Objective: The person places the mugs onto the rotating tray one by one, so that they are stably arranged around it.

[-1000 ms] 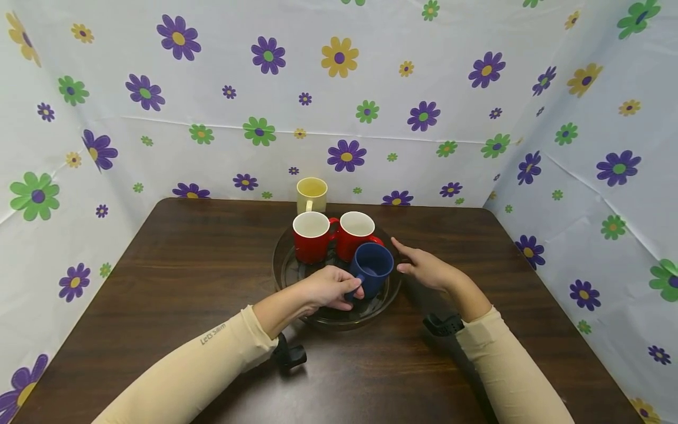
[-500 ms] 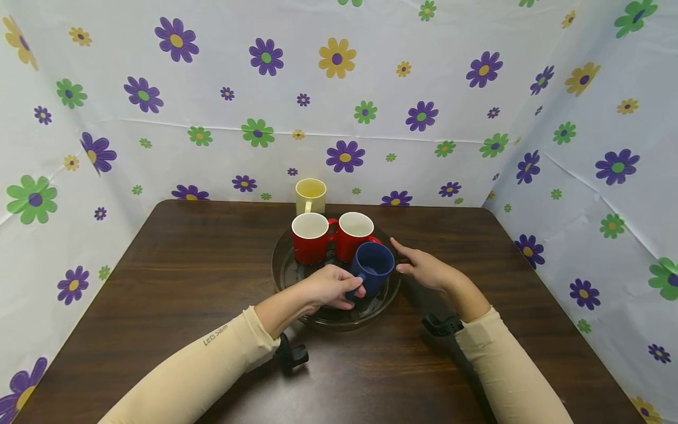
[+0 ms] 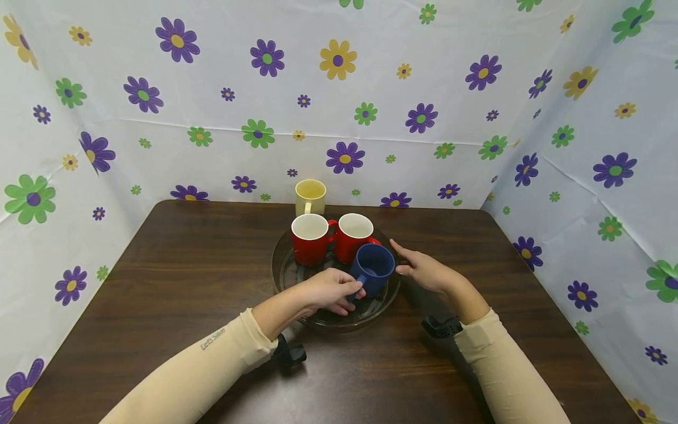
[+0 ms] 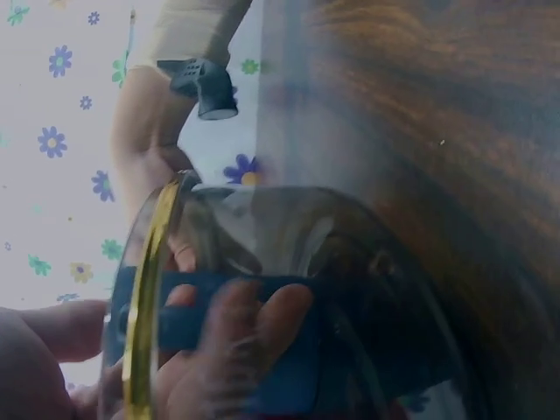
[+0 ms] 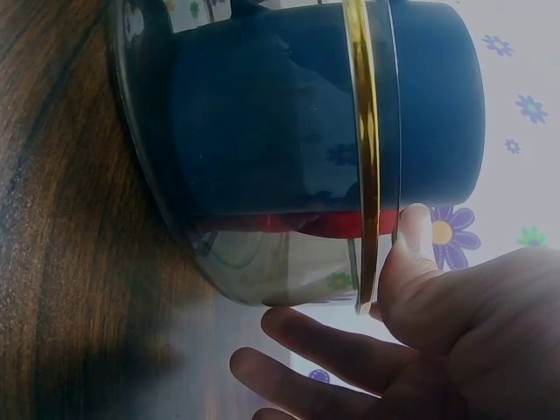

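A blue mug (image 3: 374,272) stands upright in a clear glass bowl (image 3: 343,325), whose rim looks gold in the wrist views. My left hand (image 3: 329,290) reaches over the bowl's near left side and pinches the mug's handle with thumb and index finger. Its other fingers (image 4: 284,315) show through the glass, lower in the bowl. My right hand (image 3: 426,270) is at the bowl's right side, with its thumb by the rim (image 5: 366,175) and its fingers spread outside the glass. Two red mugs with white insides, a left one (image 3: 309,242) and a right one (image 3: 351,240), sit in the bowl behind the blue mug.
A pale yellow mug (image 3: 310,194) stands behind the red ones. Everything is on a dark wooden table (image 3: 212,253). A white curtain with printed flowers (image 3: 222,70) encloses the back and sides. Each wrist carries a black camera mount.
The left hand's lower fingers have loosened and spread downward from the blue mug's handle. The mugs, the bowl and my right hand stay in place.
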`<state>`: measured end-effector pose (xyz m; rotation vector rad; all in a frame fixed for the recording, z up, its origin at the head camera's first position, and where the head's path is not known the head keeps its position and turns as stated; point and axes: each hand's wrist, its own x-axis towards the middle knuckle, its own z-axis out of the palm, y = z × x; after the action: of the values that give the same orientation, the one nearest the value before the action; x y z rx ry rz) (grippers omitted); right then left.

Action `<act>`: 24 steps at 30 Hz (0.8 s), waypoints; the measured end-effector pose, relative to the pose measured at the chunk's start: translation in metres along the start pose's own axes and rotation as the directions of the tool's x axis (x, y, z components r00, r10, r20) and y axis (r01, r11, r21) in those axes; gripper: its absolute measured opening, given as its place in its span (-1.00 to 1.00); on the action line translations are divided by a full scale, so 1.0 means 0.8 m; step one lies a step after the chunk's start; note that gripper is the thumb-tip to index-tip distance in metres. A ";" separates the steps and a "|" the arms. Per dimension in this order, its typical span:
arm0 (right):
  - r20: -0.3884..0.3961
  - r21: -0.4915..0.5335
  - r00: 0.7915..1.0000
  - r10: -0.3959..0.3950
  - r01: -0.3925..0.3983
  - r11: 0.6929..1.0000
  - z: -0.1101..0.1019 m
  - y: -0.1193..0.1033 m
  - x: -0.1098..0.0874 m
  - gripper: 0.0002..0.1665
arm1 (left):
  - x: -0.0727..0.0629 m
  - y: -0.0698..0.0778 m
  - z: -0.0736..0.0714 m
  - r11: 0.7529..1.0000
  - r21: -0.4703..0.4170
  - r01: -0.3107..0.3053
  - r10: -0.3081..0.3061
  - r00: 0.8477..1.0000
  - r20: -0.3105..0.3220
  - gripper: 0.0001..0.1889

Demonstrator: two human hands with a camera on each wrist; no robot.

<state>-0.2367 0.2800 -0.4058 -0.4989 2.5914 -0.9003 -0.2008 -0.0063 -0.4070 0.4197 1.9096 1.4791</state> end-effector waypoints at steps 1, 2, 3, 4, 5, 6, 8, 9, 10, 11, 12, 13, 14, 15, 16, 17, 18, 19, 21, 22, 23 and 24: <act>0.000 -0.004 1.000 -0.001 0.001 1.000 0.000 0.001 0.000 -0.13 | -0.002 0.001 -0.002 1.000 0.031 -0.005 0.005 1.000 0.004 -0.63; 0.000 -0.009 1.000 -0.001 0.001 1.000 0.000 0.001 0.000 -0.13 | -0.004 0.001 -0.004 0.998 0.065 -0.010 0.009 1.000 0.004 -0.63; 0.000 -0.012 1.000 -0.002 0.002 1.000 0.000 0.001 0.000 -0.13 | -0.006 0.001 -0.006 0.995 0.102 -0.015 0.015 1.000 -0.004 -0.64; 0.001 -0.014 1.000 -0.003 0.003 1.000 0.000 0.001 0.000 -0.12 | -0.009 0.001 -0.010 0.990 0.142 -0.026 0.028 0.999 -0.015 -0.65; 0.002 -0.014 1.000 -0.003 0.003 1.000 -0.001 0.001 0.001 -0.12 | -0.012 0.002 -0.014 0.982 0.187 -0.042 0.048 0.998 -0.029 -0.66; 0.004 -0.013 1.000 -0.004 0.004 1.000 -0.002 0.001 0.001 -0.12 | -0.016 0.002 -0.018 0.973 0.223 -0.058 0.069 0.997 -0.041 -0.67; 0.009 -0.008 1.000 -0.005 0.005 1.000 -0.003 0.000 0.001 -0.12 | -0.024 0.003 -0.028 0.952 0.289 -0.103 0.125 0.991 -0.056 -0.69; 0.013 -0.004 1.000 -0.005 0.005 1.000 -0.004 0.000 0.001 -0.13 | -0.030 0.005 -0.034 0.941 0.313 -0.126 0.152 0.986 -0.061 -0.70; 0.017 -0.004 1.000 -0.006 0.006 1.000 -0.004 -0.001 0.003 -0.13 | -0.037 0.006 -0.040 0.932 0.332 -0.147 0.178 0.982 -0.065 -0.70; 0.022 -0.002 1.000 -0.005 0.005 1.000 -0.004 -0.001 0.004 -0.14 | -0.045 0.008 -0.046 0.924 0.346 -0.163 0.198 0.978 -0.069 -0.70; 0.026 -0.004 1.000 -0.005 0.005 1.000 -0.005 -0.002 0.005 -0.14 | -0.052 0.009 -0.053 0.919 0.353 -0.177 0.216 0.974 -0.073 -0.71; 0.030 -0.002 1.000 0.001 -0.001 1.000 -0.006 -0.002 0.006 -0.15 | -0.060 0.010 -0.060 0.915 0.357 -0.185 0.229 0.970 -0.083 -0.71; 0.032 -0.004 0.999 0.007 -0.007 1.000 -0.007 -0.002 0.008 -0.15 | -0.067 0.012 -0.066 0.914 0.360 -0.190 0.238 0.967 -0.094 -0.71; 0.035 -0.004 0.999 0.012 -0.012 1.000 -0.008 -0.002 0.009 -0.16 | -0.074 0.013 -0.073 0.914 0.357 -0.191 0.244 0.964 -0.107 -0.71; 0.038 -0.005 0.999 0.017 -0.017 1.000 -0.009 -0.002 0.011 -0.16 | -0.080 0.013 -0.079 0.914 0.356 -0.195 0.251 0.961 -0.119 -0.70; 0.040 -0.004 0.999 0.022 -0.021 1.000 -0.011 -0.002 0.012 -0.17 | -0.086 0.014 -0.086 0.913 0.358 -0.194 0.257 0.957 -0.137 -0.70; 0.043 0.001 0.999 0.027 -0.027 1.000 -0.012 -0.001 0.014 -0.18 | -0.092 0.014 -0.092 0.913 0.360 -0.193 0.262 0.952 -0.155 -0.69; 0.045 0.003 0.998 0.032 -0.032 0.999 -0.013 -0.001 0.015 -0.18 | -0.098 0.013 -0.098 0.913 0.364 -0.186 0.264 0.948 -0.177 -0.69; 0.054 0.022 0.998 0.038 -0.039 0.999 -0.016 0.000 0.019 -0.19 | -0.107 0.011 -0.109 0.908 0.384 -0.170 0.270 0.937 -0.222 -0.69; 0.057 0.032 0.998 0.040 -0.042 0.999 -0.017 0.000 0.021 -0.19 | -0.111 0.010 -0.114 0.904 0.396 -0.161 0.273 0.931 -0.244 -0.69; 0.061 0.048 0.997 0.045 -0.048 0.998 -0.018 0.001 0.022 -0.20 | -0.114 0.008 -0.118 0.899 0.414 -0.147 0.273 0.925 -0.265 -0.70; 0.068 0.063 0.997 0.047 -0.051 0.997 -0.019 0.002 0.024 -0.20 | -0.117 0.006 -0.121 0.892 0.432 -0.132 0.274 0.918 -0.285 -0.71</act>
<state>-0.2606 0.2804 -0.3997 -0.4380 2.4956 -0.9317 -0.1999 -0.1334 -0.3611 0.6023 2.5358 1.3442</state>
